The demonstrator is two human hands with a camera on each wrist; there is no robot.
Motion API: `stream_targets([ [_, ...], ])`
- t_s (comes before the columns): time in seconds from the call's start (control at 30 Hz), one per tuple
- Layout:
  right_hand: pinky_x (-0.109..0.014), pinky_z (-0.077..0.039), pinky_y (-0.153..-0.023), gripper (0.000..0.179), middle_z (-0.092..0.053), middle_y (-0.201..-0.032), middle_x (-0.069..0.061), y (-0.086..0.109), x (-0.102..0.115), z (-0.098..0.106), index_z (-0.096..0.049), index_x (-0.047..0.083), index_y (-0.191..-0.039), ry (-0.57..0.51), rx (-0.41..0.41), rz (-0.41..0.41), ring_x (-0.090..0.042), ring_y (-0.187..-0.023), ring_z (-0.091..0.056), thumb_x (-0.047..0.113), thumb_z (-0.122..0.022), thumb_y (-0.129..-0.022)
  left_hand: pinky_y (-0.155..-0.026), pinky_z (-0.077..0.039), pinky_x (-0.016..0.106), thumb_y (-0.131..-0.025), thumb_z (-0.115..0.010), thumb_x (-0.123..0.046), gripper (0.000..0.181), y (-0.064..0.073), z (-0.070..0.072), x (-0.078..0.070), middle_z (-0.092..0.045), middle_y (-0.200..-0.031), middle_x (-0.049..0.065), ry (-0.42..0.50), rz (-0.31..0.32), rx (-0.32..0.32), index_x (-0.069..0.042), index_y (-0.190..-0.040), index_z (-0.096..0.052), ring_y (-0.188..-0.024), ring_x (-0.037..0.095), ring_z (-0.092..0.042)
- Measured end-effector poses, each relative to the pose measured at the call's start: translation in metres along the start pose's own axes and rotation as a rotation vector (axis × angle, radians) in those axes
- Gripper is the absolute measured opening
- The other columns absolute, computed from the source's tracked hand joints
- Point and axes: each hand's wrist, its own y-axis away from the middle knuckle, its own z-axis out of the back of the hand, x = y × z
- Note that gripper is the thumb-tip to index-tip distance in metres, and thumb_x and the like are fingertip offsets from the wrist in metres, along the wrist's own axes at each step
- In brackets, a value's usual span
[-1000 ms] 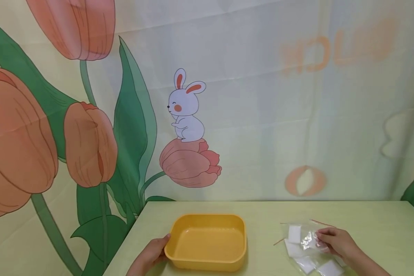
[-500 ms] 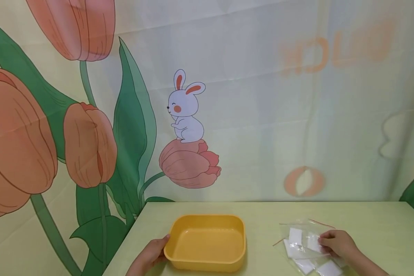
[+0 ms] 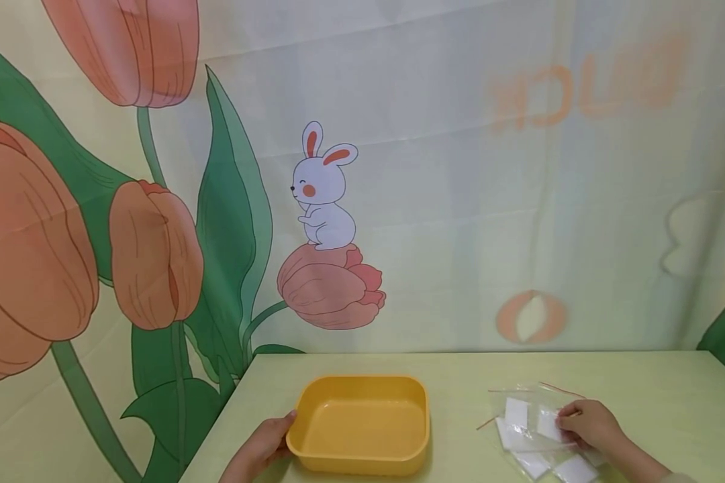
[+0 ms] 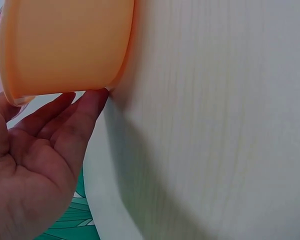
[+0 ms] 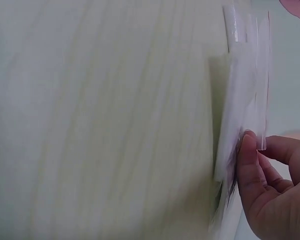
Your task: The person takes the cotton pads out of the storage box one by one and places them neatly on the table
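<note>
On the left, my left hand (image 3: 262, 443) grips the near-left side of a yellow rectangular tub (image 3: 362, 464). Its thumb lies at the rim, and in the left wrist view the fingers (image 4: 72, 122) press against the tub's wall (image 4: 72, 45). Nothing lies inside the tub. To the right, my right hand (image 3: 595, 424) pinches the edge of a clear zip bag (image 3: 534, 409) with flat white pieces inside. The right wrist view shows thumb and fingers on either side of the bag's plastic (image 5: 240, 95). More such bags (image 3: 576, 468) lie beneath it, partly covered.
The tub and bags stand on a pale green table (image 3: 459, 396), with a gap of bare tabletop between them. Behind the table's far edge hangs a cloth backdrop (image 3: 435, 201) printed with tulips and a rabbit.
The bag in my right hand has shifted slightly; its bright glare is gone and a second white piece shows. My left hand and the tub have stayed put.
</note>
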Motion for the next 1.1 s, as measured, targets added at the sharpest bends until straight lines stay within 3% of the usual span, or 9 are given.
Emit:
stream_targets([
  [0.33,-0.025,-0.053,-0.055,0.018,-0.064,-0.065,0.002,-0.001,0.002,0.005,-0.065,-0.013,-0.098,-0.012,-0.002,-0.017,-0.01,-0.059,-0.061,0.003,-0.067,-0.09,-0.08,-0.06,0.032,-0.113,-0.037,-0.028,0.055,0.002,0.001,-0.003,-0.075,-0.099,0.011,-0.01,0.011,0.016,0.022,-0.133,-0.05,-0.083,0.012,-0.069],
  [0.5,-0.026,-0.055,-0.056,0.016,-0.064,-0.068,0.0,0.001,0.003,0.008,-0.065,-0.013,-0.097,-0.043,0.01,-0.023,-0.011,-0.061,-0.061,0.002,-0.065,-0.091,-0.078,-0.06,0.031,-0.112,-0.036,-0.027,0.054,0.002,0.002,-0.004,-0.075,-0.097,0.01,0.002,0.023,-0.005,0.02,-0.131,-0.052,-0.081,0.011,-0.068],
  [0.67,-0.029,-0.057,-0.06,0.019,-0.069,-0.077,-0.002,0.004,0.001,0.016,-0.066,-0.011,-0.1,0.028,0.041,-0.01,-0.012,-0.066,-0.065,0.006,-0.065,-0.093,-0.077,-0.06,0.03,-0.112,-0.037,-0.027,0.053,0.001,0.001,-0.005,-0.074,-0.098,0.011,0.003,0.048,-0.018,0.019,-0.131,-0.053,-0.079,0.011,-0.067],
  [0.8,-0.032,-0.058,-0.064,0.022,-0.071,-0.083,-0.001,0.007,0.002,0.026,-0.066,-0.009,-0.105,0.054,0.072,-0.026,-0.013,-0.072,-0.067,0.011,-0.064,-0.096,-0.078,-0.061,0.032,-0.111,-0.04,-0.026,0.052,0.003,0.001,-0.003,-0.074,-0.101,0.016,0.002,0.021,-0.036,0.021,-0.13,-0.053,-0.082,0.013,-0.069],
  [0.97,-0.034,-0.058,-0.067,0.03,-0.073,-0.088,-0.001,0.014,0.007,0.046,-0.065,-0.009,-0.112,0.043,0.098,-0.049,-0.012,-0.075,-0.067,0.018,-0.061,-0.101,-0.084,-0.062,0.039,-0.11,-0.041,-0.026,0.052,0.007,0.011,-0.01,-0.071,-0.114,0.029,-0.112,-0.041,-0.07,0.02,-0.131,-0.054,-0.093,0.026,-0.074],
  [1.1,-0.034,-0.059,-0.071,0.036,-0.072,-0.088,0.0,0.021,0.015,0.066,-0.066,-0.007,-0.112,0.004,0.097,-0.061,-0.01,-0.077,-0.067,0.027,-0.057,-0.104,-0.082,-0.061,0.044,-0.11,-0.042,-0.029,0.052,0.018,0.026,-0.019,-0.07,-0.118,0.03,-0.24,-0.107,-0.116,0.016,-0.132,-0.057,-0.102,0.036,-0.073],
])
